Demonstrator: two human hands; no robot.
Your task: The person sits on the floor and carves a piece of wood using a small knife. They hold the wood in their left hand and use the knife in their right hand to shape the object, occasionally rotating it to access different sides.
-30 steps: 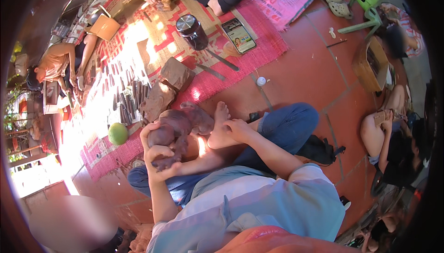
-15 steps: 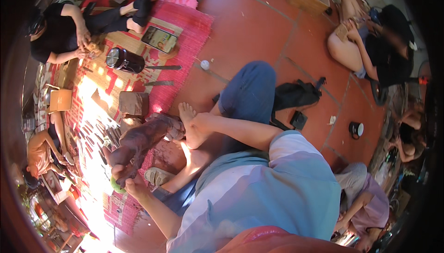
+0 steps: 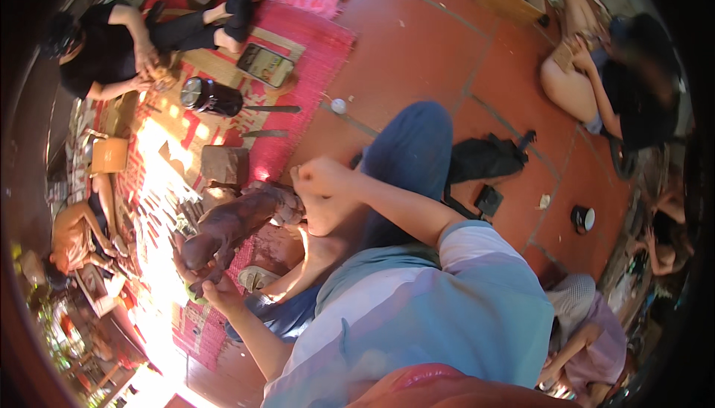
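A reddish-brown carving [image 3: 234, 223] is held slantwise in front of the person's crossed legs, its lower end gripped by the left hand [image 3: 216, 295] and its upper end set close beside a bare foot [image 3: 322, 218]. The left fingers are bent around that lower end, with the thumb laid on the near side. The right hand [image 3: 322, 178] is loosely curled over the front of the foot, near the carving's upper end; whether anything is enclosed in its fingers cannot be told. Just beyond the carving, a brown block [image 3: 225, 163] is seen, and to its left many slim tools [image 3: 160, 210] are spread in bright sunlight. Farther out, two flat blades [image 3: 272, 108] are laid near a dark jar [image 3: 212, 97] with a silvery lid, and a phone [image 3: 266, 65] is placed on the red and straw-coloured mat [image 3: 328, 43]. On the tiled floor [image 3: 406, 50], a small white round object [image 3: 338, 106] is seen near the mat's edge, and a black bag [image 3: 484, 159] is left beyond the raised knee. At the upper left, a small tan object [image 3: 161, 76] is handled by a seated co-worker [image 3: 104, 54] in black.
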